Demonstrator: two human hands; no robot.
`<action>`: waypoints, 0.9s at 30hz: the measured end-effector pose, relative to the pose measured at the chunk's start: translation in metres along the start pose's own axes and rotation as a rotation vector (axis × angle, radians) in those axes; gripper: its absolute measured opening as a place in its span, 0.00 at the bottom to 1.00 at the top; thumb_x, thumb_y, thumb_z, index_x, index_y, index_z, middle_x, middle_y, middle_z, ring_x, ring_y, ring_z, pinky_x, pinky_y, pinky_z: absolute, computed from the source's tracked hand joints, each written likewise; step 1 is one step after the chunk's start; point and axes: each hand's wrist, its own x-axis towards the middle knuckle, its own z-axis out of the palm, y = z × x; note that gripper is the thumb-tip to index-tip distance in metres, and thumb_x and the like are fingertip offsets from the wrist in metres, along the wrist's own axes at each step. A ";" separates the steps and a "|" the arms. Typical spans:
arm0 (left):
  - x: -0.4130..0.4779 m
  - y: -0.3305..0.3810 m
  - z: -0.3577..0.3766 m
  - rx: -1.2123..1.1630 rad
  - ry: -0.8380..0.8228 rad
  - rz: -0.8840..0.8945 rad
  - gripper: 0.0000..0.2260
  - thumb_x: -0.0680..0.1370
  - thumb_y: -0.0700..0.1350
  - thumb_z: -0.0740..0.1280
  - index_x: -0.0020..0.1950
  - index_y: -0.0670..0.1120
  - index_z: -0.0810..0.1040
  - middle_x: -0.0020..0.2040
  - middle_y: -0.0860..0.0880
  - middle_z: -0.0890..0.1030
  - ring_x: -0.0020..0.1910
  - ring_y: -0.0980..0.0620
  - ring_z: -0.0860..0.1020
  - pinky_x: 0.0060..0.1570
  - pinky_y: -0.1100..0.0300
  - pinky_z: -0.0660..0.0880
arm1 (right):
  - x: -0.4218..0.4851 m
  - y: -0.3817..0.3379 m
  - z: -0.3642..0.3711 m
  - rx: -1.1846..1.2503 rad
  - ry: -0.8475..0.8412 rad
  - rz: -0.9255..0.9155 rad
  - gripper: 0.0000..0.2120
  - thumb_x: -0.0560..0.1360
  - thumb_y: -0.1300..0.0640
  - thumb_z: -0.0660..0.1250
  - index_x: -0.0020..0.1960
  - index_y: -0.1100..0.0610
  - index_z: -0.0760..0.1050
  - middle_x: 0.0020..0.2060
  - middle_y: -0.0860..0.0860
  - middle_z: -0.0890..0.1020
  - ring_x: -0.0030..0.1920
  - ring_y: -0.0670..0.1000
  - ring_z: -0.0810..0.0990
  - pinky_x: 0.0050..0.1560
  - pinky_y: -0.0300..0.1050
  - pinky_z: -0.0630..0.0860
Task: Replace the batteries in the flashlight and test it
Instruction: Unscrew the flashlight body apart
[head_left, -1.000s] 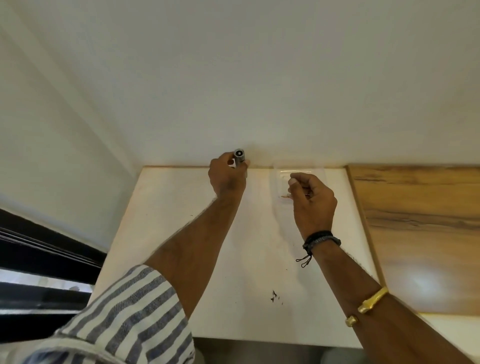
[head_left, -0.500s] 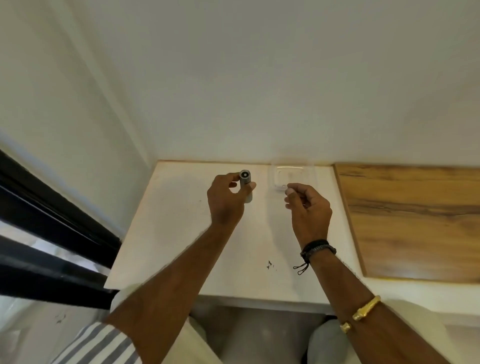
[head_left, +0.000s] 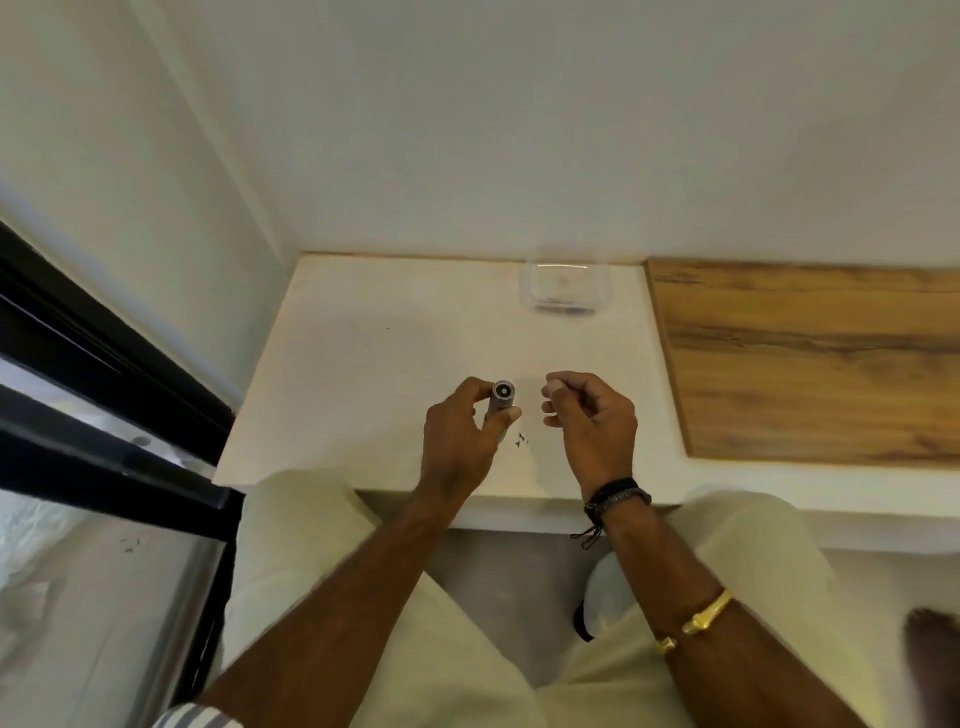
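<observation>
My left hand (head_left: 460, 436) grips a small silver flashlight (head_left: 501, 399) over the white tabletop (head_left: 363, 364); its round end faces up and away from me. Beside it, a short gap to the right, my right hand (head_left: 592, 418) hovers with its fingers curled inward toward the thumb. I cannot make out whether anything small sits inside those fingers. A clear plastic container (head_left: 566, 288) rests at the back of the table against the wall, with something small and dark along its near edge.
White walls close the table in at the back and left. A wooden panel (head_left: 810, 358) adjoins the table on the right. A black window frame (head_left: 104, 415) runs along the left. My knees sit under the table's front edge. Small dark specks (head_left: 522, 440) mark the top.
Both hands have drawn back from the container at the wall toward the table's front edge, the flashlight staying in my left hand. The camera has tilted downward.
</observation>
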 end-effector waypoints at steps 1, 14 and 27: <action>-0.003 0.000 0.000 0.007 -0.011 -0.010 0.11 0.76 0.52 0.72 0.56 0.50 0.79 0.49 0.58 0.82 0.45 0.63 0.78 0.49 0.70 0.71 | -0.003 0.000 0.000 -0.019 -0.017 -0.003 0.05 0.78 0.60 0.70 0.51 0.53 0.84 0.43 0.51 0.87 0.42 0.52 0.86 0.40 0.46 0.85; -0.007 0.001 -0.003 0.346 -0.130 0.214 0.12 0.79 0.51 0.68 0.58 0.47 0.77 0.53 0.49 0.81 0.52 0.51 0.73 0.51 0.54 0.74 | -0.012 -0.004 -0.002 -0.301 -0.112 -0.164 0.08 0.77 0.48 0.72 0.50 0.52 0.84 0.42 0.44 0.86 0.44 0.43 0.82 0.44 0.30 0.77; -0.010 0.000 0.000 0.344 -0.134 0.276 0.14 0.79 0.54 0.68 0.60 0.47 0.78 0.53 0.49 0.82 0.50 0.51 0.76 0.50 0.56 0.76 | -0.007 0.001 -0.006 -0.448 -0.108 -0.100 0.17 0.81 0.44 0.66 0.45 0.58 0.81 0.36 0.50 0.84 0.38 0.51 0.82 0.39 0.37 0.75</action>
